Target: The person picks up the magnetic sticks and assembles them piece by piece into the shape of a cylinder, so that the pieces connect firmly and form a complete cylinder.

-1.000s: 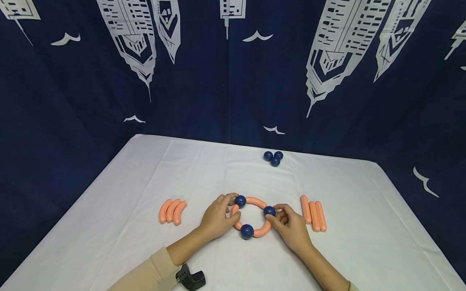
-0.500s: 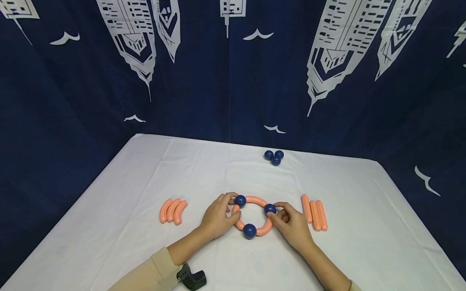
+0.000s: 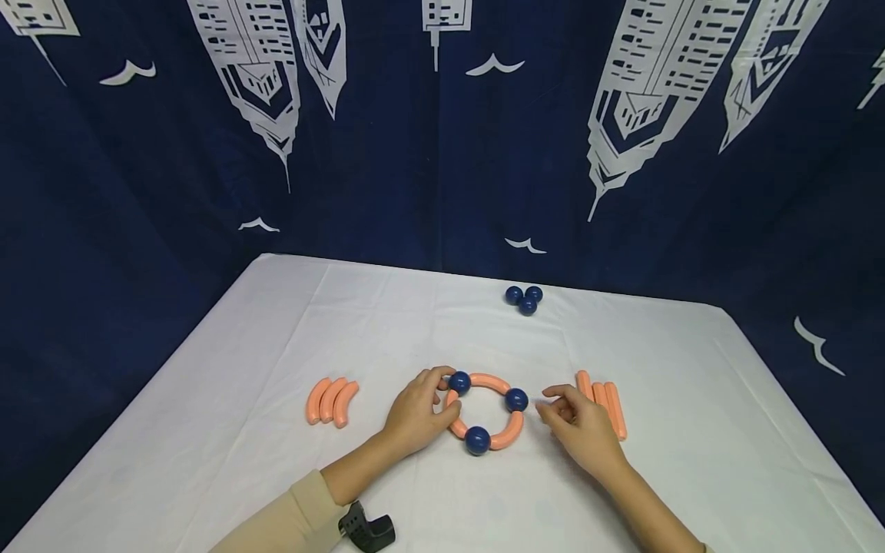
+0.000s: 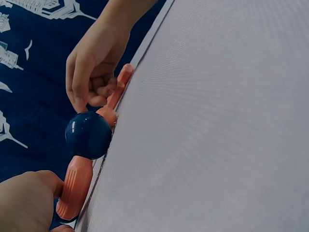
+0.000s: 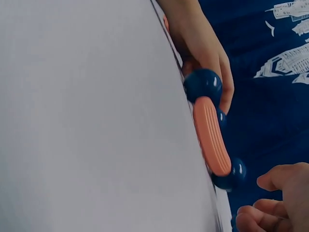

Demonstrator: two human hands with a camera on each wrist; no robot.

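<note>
Three dark blue balls and three curved orange sticks form a closed ring on the table in the head view. My left hand grips the ring's left side, its thumb by the left curved stick and its fingertips at the upper left ball. My right hand holds nothing, fingers loosely bent, a short gap right of the right ball. The upper curved stick, lower right curved stick and bottom ball are untouched. In the right wrist view, a gap separates my right fingers from the near ball.
Three loose curved sticks lie at the left of the white table. Three straight orange sticks lie at the right, partly behind my right hand. Three more blue balls sit near the back edge, before a dark blue curtain.
My right hand has let go of the right ball and moved away to the right. The bottom ball has shifted slightly rightward. My left hand keeps its place on the ring.
</note>
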